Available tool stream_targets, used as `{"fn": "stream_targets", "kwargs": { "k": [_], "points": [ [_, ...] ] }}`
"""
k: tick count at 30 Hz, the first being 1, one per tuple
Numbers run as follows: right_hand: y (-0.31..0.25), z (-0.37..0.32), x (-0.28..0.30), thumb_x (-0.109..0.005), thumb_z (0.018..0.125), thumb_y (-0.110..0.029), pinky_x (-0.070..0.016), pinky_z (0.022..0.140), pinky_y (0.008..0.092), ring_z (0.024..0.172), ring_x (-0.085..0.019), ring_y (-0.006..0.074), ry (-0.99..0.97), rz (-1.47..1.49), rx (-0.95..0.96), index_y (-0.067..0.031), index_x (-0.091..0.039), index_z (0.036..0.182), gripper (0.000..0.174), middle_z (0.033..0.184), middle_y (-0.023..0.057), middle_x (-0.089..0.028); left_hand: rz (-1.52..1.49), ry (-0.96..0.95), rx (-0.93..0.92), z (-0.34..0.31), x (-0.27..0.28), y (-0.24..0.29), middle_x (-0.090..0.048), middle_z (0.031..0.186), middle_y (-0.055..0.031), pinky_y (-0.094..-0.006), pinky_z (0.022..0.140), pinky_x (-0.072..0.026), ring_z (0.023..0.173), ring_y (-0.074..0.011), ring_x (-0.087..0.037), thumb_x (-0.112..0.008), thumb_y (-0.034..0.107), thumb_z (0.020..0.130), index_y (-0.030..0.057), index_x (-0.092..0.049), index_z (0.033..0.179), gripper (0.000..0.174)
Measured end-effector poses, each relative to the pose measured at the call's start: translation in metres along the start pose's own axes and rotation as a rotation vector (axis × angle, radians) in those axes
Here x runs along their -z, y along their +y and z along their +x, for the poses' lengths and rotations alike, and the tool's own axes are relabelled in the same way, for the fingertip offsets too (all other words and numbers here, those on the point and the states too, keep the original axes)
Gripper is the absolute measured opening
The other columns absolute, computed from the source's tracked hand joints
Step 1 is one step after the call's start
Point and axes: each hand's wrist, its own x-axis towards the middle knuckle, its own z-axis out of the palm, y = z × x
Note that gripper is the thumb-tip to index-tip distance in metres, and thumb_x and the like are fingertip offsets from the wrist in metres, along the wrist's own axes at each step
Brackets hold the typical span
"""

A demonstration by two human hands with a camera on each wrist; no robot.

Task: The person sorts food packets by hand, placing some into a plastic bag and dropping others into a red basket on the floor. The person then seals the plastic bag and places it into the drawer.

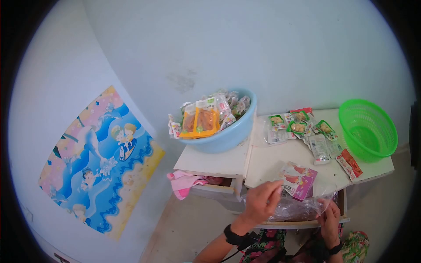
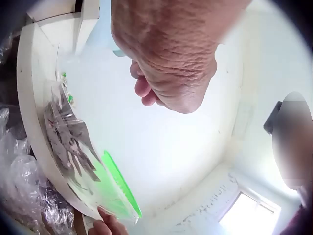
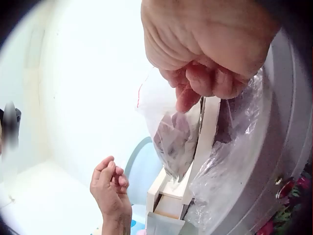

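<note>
The right hand (image 1: 330, 220) pinches the edge of a clear plastic bag (image 1: 323, 193); a packet with a purple and white printed face (image 1: 303, 184) lies inside it, over the front edge of the white table. In the right wrist view the bag (image 3: 177, 142) hangs below the right hand (image 3: 210, 54), its upper edge marked by a red line. Left of the bag is the left hand (image 1: 262, 204), fingers curled inward. Seen from the right wrist, the left hand (image 3: 112, 193) stands apart from the bag, with nothing visible in its fingers.
Crumpled clear plastic (image 1: 287, 209) fills the open drawer below. Several food packets (image 1: 298, 127) lie on the table (image 1: 267, 168), beside a green basket (image 1: 368, 131). A blue basin (image 1: 219, 142) heaped with packets stands left, above a smaller drawer with a pink cloth (image 1: 184, 184).
</note>
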Motion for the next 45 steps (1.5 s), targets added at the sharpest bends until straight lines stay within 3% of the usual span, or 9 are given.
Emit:
{"fn": "stream_targets", "kwargs": {
  "k": [6, 11, 15, 22, 26, 29, 37, 39, 45],
  "points": [
    [0.003, -0.009, 0.003, -0.054, 0.104, -0.024, -0.028, 0.043, 0.0193, 0.052, -0.045, 0.0028, 0.145, 0.0, 0.05, -0.0088, -0.065, 0.095, 0.021, 0.068, -0.002, -0.059, 0.112, 0.013, -0.036, -0.013, -0.008, -0.002, -0.068, 0.079, -0.0082, -0.0305, 0.051, -0.0452, 0.054, -0.0203, -0.057, -0.067, 0.002, 0.09, 0.0027, -0.069, 0.106, 0.016],
    [0.025, -0.011, 0.004, -0.054, 0.106, -0.029, -0.0483, 0.063, 0.0235, 0.073, -0.059, 0.0068, 0.023, -0.019, 0.118, -0.0055, -0.067, 0.112, 0.027, 0.084, -0.0014, -0.063, 0.157, -0.053, -0.075, -0.045, -0.05, 0.002, -0.065, 0.083, -0.0084, -0.0308, 0.062, -0.0494, 0.067, -0.0161, -0.06, -0.063, 0.003, 0.094, 0.0011, -0.065, 0.112, 0.018],
    [0.032, -0.02, 0.008, -0.053, 0.106, -0.027, -0.0486, 0.068, 0.0258, 0.077, -0.058, 0.0067, 0.009, -0.062, 0.292, -0.0013, -0.065, 0.109, 0.029, 0.084, 0.0005, -0.062, -0.164, -0.239, -0.17, -0.068, -0.104, 0.042, -0.063, 0.079, -0.0105, -0.0311, 0.059, -0.0484, 0.065, -0.0202, -0.059, -0.062, 0.001, 0.093, -0.0024, -0.063, 0.111, 0.018],
    [0.038, -0.044, 0.023, -0.058, 0.099, -0.023, -0.0473, 0.065, 0.0382, 0.07, -0.059, 0.0297, 0.13, -0.256, 0.501, -0.0023, -0.06, 0.094, 0.021, 0.078, 0.0152, -0.06, -0.373, -0.44, -0.291, -0.097, -0.155, 0.071, -0.067, 0.087, -0.0145, -0.0316, 0.057, -0.0486, 0.067, -0.0238, -0.061, -0.063, -0.001, 0.092, -0.0034, -0.065, 0.106, 0.015],
    [0.039, -0.053, 0.05, -0.056, 0.102, -0.022, -0.0504, 0.066, 0.0367, 0.073, -0.067, 0.0248, 0.205, -0.444, 0.447, -0.0029, -0.064, 0.103, 0.021, 0.078, 0.0105, -0.065, -0.35, -0.446, -0.086, -0.108, -0.153, 0.052, -0.067, 0.096, -0.0132, -0.0277, 0.062, -0.0492, 0.07, -0.016, -0.059, -0.061, 0.0, 0.095, -0.0055, -0.064, 0.11, 0.017],
    [0.035, -0.059, 0.068, -0.056, 0.101, -0.021, -0.0499, 0.063, 0.0341, 0.067, -0.066, 0.0211, 0.247, -0.341, 0.423, -0.0027, -0.064, 0.102, 0.02, 0.073, 0.0094, -0.064, -0.214, -0.457, -0.055, -0.107, -0.156, 0.046, -0.064, 0.084, -0.0137, -0.0342, 0.059, -0.0478, 0.065, -0.0235, -0.059, -0.062, 0.0, 0.094, -0.0052, -0.063, 0.107, 0.015],
    [0.059, -0.084, 0.158, -0.059, 0.1, -0.022, -0.0469, 0.058, 0.0252, 0.066, -0.059, 0.0072, 0.488, -0.043, 0.363, -0.0036, -0.066, 0.093, 0.02, 0.071, -0.0015, -0.062, -0.291, -0.746, -0.104, -0.103, -0.187, 0.071, -0.061, 0.075, -0.0101, -0.0296, 0.052, -0.0424, 0.06, -0.019, -0.055, -0.062, -0.004, 0.089, -0.0035, -0.066, 0.105, 0.016],
    [0.056, -0.115, 0.186, -0.058, 0.1, -0.021, -0.0461, 0.058, 0.0234, 0.07, -0.06, 0.0063, 0.559, 0.097, 0.16, -0.0049, -0.066, 0.095, 0.019, 0.078, -0.0017, -0.064, -0.299, -0.826, -0.1, -0.102, -0.194, 0.075, -0.061, 0.077, -0.0096, -0.028, 0.055, -0.0448, 0.063, -0.0173, -0.056, -0.061, -0.005, 0.09, -0.0035, -0.067, 0.106, 0.017],
    [0.228, -0.194, 0.304, -0.051, 0.102, -0.032, -0.0467, 0.053, 0.0249, 0.062, -0.056, 0.0075, 1.113, -0.059, -0.071, -0.0111, -0.067, 0.101, 0.027, 0.077, -0.0013, -0.064, -0.325, -1.001, -0.194, -0.098, -0.232, 0.093, -0.066, 0.077, -0.0114, -0.0331, 0.055, -0.0464, 0.063, -0.0229, -0.061, -0.064, -0.006, 0.085, -0.0008, -0.069, 0.099, 0.016]
  ]
}}
